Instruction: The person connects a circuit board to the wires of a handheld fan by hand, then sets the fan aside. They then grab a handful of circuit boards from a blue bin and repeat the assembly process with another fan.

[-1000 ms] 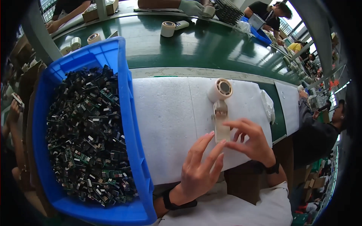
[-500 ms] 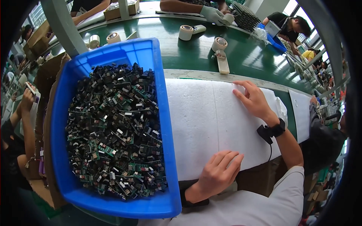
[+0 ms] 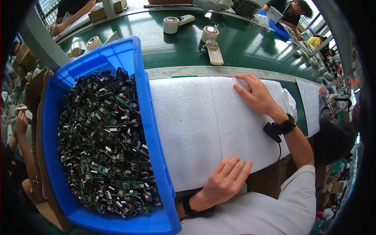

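Note:
A white foam board (image 3: pixel 188 129) with a crease across it lies before me. My right hand (image 3: pixel 256 96) rests toward its far right part, thumb and index finger stretched out, holding nothing. Near the board's front edge is my left hand (image 3: pixel 225 180), palm down with loosely bent fingers, and no object shows in it. Dark bands circle both wrists; a black clip with a cable hangs at the right one. To the left of the board stands a blue plastic bin (image 3: pixel 147 117), heaped with small green circuit boards (image 3: pixel 103 145) carrying black and metal parts.
Beyond the board runs a green work surface (image 3: pixel 164 51) with white handheld devices with round heads (image 3: pixel 213 51). A cardboard box (image 3: pixel 37 117) borders the bin's left side. Other people work across the line and at both sides. Another white board (image 3: pixel 307 105) lies at the right.
The whole view has shifted, so the bin, board and devices sit farther left in the picture. Both hands keep nearly the same pose over the foam board.

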`<state>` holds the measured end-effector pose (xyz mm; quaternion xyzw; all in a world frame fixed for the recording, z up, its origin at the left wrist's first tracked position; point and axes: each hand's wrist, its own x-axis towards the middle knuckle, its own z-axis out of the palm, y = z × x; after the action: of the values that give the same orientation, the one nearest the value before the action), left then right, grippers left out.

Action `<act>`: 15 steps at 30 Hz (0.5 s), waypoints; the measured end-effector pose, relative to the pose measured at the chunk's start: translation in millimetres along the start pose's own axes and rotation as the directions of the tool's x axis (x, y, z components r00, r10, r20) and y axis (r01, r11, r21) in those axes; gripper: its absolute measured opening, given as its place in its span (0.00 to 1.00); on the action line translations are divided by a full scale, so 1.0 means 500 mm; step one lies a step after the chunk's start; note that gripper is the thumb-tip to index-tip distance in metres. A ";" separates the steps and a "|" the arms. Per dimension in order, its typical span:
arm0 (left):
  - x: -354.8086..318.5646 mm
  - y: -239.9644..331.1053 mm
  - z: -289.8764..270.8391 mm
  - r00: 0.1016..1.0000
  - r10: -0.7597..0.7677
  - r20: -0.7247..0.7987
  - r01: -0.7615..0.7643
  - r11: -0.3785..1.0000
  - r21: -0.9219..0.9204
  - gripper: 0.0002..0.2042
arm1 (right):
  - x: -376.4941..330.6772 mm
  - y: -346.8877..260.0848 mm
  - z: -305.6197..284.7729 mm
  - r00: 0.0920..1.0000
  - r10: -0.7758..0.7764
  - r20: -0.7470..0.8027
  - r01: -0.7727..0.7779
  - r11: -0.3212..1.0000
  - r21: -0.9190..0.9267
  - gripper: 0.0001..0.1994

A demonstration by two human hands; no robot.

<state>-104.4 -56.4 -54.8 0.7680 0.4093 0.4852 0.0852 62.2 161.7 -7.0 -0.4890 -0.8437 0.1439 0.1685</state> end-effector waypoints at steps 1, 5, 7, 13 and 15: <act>0.004 -0.003 0.006 1.000 -0.001 0.010 0.001 1.000 -0.011 0.11 | 0.003 0.010 0.000 1.000 -0.013 -0.002 0.013 1.000 -0.012 0.20; 0.017 -0.010 0.043 1.000 0.007 0.014 -0.007 1.000 0.009 0.10 | 0.013 0.048 0.005 0.999 -0.030 0.013 0.030 0.999 -0.018 0.20; 0.022 -0.011 0.066 1.000 0.014 -0.003 -0.014 1.000 0.024 0.11 | 0.012 0.078 0.012 0.998 -0.054 -0.015 0.053 0.997 -0.058 0.20; 0.033 -0.008 0.116 0.999 0.038 0.009 -0.039 0.996 0.076 0.10 | -0.004 0.111 0.023 0.990 -0.127 -0.056 0.115 0.978 -0.177 0.20; 0.034 -0.007 0.126 0.999 0.052 0.001 -0.052 0.993 0.101 0.09 | -0.011 0.112 0.022 0.991 -0.113 -0.067 0.098 0.976 -0.195 0.20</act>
<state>-51.6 -25.0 -77.6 0.7814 0.4133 0.4663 0.0331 103.7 182.8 -40.6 -0.4627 -0.8712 0.0337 0.1606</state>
